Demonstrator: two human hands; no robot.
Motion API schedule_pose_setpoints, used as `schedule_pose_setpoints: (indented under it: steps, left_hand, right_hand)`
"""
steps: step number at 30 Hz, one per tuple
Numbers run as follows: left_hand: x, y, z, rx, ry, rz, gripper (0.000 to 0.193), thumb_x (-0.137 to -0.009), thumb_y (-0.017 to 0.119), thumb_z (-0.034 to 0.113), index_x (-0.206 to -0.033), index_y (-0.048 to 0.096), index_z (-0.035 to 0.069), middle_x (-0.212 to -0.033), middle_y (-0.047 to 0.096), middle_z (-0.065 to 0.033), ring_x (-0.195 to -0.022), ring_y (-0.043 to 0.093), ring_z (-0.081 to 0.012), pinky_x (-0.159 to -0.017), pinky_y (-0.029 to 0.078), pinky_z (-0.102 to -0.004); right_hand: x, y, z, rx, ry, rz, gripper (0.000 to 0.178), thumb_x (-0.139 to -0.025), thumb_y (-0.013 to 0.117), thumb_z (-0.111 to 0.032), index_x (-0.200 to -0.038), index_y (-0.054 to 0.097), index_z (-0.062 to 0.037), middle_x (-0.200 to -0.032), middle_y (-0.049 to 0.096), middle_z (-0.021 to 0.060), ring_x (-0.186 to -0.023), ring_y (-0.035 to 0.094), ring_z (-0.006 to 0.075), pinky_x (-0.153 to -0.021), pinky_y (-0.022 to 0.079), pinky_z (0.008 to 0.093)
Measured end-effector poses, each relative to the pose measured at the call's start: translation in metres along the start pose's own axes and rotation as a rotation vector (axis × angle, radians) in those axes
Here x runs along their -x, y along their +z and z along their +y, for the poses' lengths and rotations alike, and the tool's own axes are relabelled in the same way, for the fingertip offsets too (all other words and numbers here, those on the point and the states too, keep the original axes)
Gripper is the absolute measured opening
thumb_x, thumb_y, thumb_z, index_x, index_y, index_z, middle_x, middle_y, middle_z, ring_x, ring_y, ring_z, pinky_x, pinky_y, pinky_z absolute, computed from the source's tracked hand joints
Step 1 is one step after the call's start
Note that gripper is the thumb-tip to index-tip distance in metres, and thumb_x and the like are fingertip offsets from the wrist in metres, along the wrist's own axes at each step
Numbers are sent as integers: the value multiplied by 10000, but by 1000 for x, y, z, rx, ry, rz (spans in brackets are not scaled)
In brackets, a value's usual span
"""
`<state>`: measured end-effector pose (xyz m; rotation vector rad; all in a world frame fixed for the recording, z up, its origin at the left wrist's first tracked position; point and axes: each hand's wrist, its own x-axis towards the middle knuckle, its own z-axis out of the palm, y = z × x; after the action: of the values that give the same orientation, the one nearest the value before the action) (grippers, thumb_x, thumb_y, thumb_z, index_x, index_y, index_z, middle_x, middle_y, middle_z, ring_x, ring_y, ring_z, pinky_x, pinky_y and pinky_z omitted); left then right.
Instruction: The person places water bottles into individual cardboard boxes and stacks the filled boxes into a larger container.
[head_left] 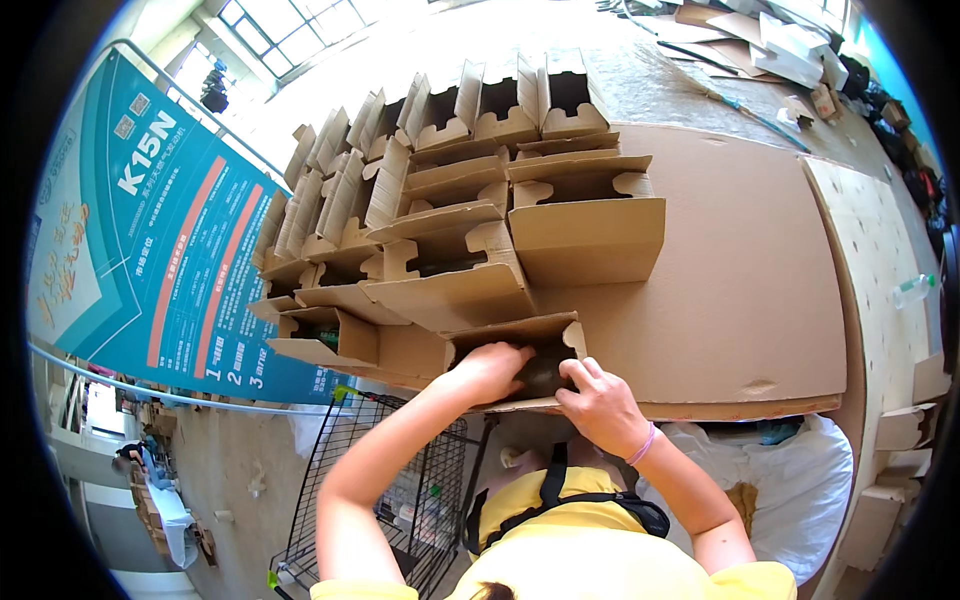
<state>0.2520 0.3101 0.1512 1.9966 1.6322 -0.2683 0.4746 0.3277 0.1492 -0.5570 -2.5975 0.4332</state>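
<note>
At the table's near edge stands an open brown cardboard box (520,333), right in front of me. My left hand (490,370) comes over its left side, fingers bent down into the opening; their tips are partly hidden. On the right side, my right hand (603,405) pinches the box's near right edge with curled fingers. Something dark and smooth shows inside the box between my hands, too shaded to name. Just beyond it, another open box (455,290) and a larger one (590,235) stand with flaps raised.
Several rows of open cardboard boxes (440,120) cover the left and far table, which bears a flat cardboard sheet (740,270). A black wire cart (370,470) stands below left, a teal banner (170,240) beyond. A white sack (790,490) lies below right; a plastic bottle (912,291) is far right.
</note>
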Motion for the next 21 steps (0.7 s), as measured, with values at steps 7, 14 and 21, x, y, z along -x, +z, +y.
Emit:
schedule_pose_setpoints:
  steps: [7, 14, 21]
  left_hand:
    - [119, 13, 11, 439, -80, 899, 545, -754, 787, 237, -1218, 595, 26, -1216, 631, -165, -1151, 596, -300, -990, 458, -375]
    - [89, 49, -4, 311, -266, 1034, 750, -711, 813, 174, -1351, 449, 33, -1257, 576, -190, -1200, 525, -343, -1038, 394, -423]
    - [92, 17, -42, 224, 80, 450, 1096, -588, 883, 270, -1483, 276, 94, -1528, 258, -187, -1363, 317, -409, -1110, 331, -484]
  right_hand:
    - [16, 19, 1, -249, 149, 253, 453, -783, 720, -137, -1213, 592, -77, -1150, 626, 143, -1106, 572, 329, -995, 443, 439]
    - [-1, 52, -9, -226, 452, 513, 524, -813, 674, -86, -1316, 529, -78, -1229, 592, 171, -1130, 554, 360, -1000, 426, 406]
    - [22, 72, 27, -434, 755, 105, 781, -862, 619, -472, -1449, 338, -40, -1285, 558, 238, -1199, 508, 407, -998, 412, 428]
